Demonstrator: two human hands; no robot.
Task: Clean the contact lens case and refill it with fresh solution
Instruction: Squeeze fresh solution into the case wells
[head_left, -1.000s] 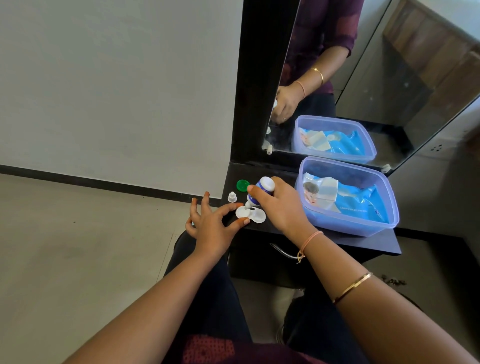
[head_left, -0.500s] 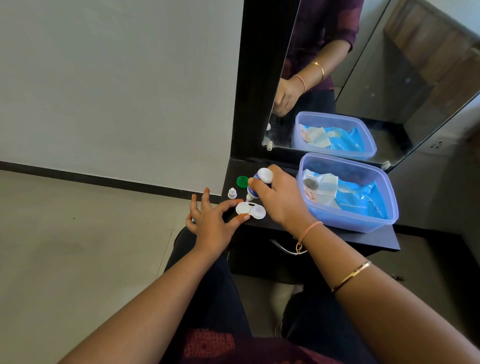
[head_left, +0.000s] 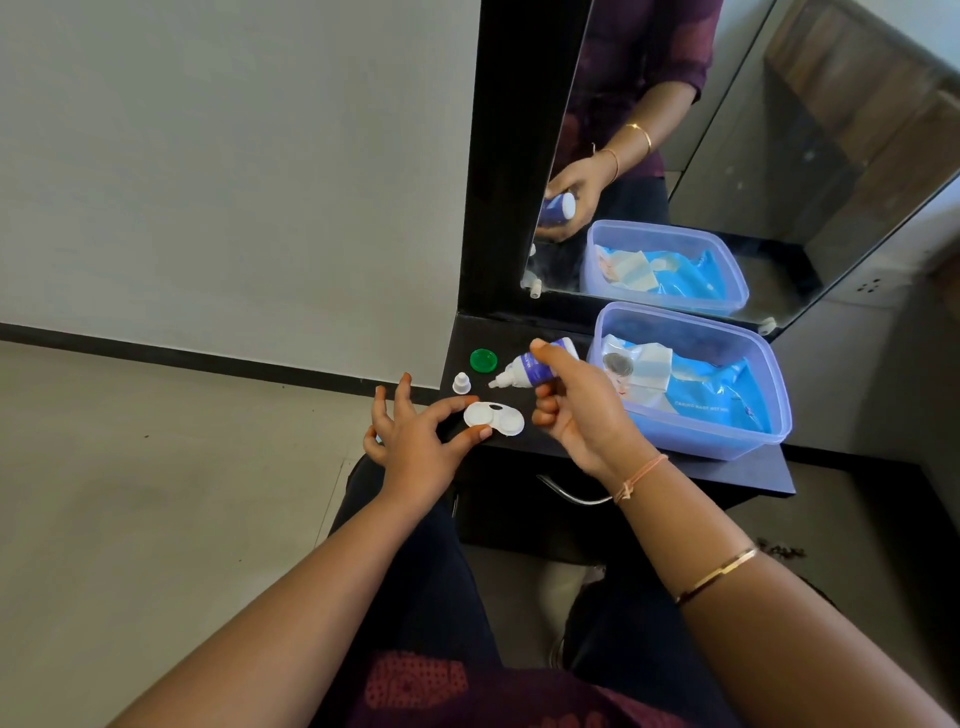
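Pinching the white contact lens case (head_left: 493, 419) between left hand (head_left: 415, 447) thumb and forefinger on the black shelf (head_left: 748, 470), right hand (head_left: 582, 410) gripping tilted solution bottle (head_left: 524, 370), nozzle above the case, green cap (head_left: 483, 360) behind

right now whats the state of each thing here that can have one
lens case, open, flat on the shelf, left end pinched by the left hand
solution bottle, uncapped, nozzle tilted down above the case, held in the right hand
green cap, off, lying on the shelf
white bottle cap, off, standing on the shelf
plastic box, lidless, blue packet inside
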